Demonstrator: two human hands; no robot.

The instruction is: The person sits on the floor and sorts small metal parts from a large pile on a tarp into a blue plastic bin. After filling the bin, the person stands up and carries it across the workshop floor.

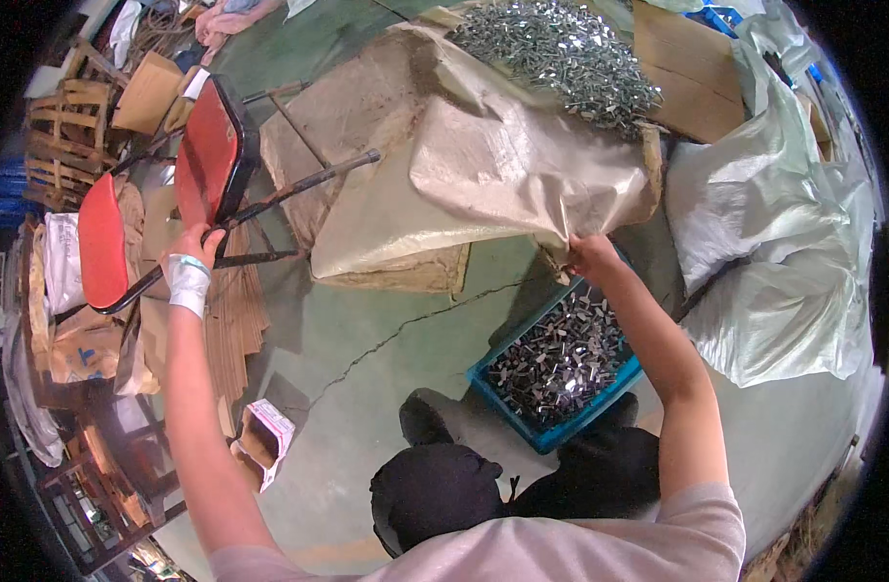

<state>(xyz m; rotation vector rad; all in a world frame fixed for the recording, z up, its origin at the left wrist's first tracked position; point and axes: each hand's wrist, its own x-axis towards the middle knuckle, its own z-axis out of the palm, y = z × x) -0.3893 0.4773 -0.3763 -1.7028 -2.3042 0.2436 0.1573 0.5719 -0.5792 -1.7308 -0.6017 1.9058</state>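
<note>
At the left, my left hand (194,246) is closed on the dark frame of a red-padded folding chair (212,155), which is tilted with its legs pointing right. My right hand (592,256) pinches the bunched near edge of a large tan sheet (503,175). The sheet spreads across the middle, partly over flattened cardboard. Below my right hand stands a blue bin (510,417) holding many small metal pieces (561,354). A heap of similar shiny pieces (571,63) lies beyond the sheet. A white bandage (187,281) wraps my left wrist.
White plastic sacks (755,223) stand at the right, beside a cardboard sheet (687,73). Stacked cardboard (226,330) and wooden crates (71,121) crowd the left. A small open carton (263,441) sits on the cracked green floor (396,335) near my legs.
</note>
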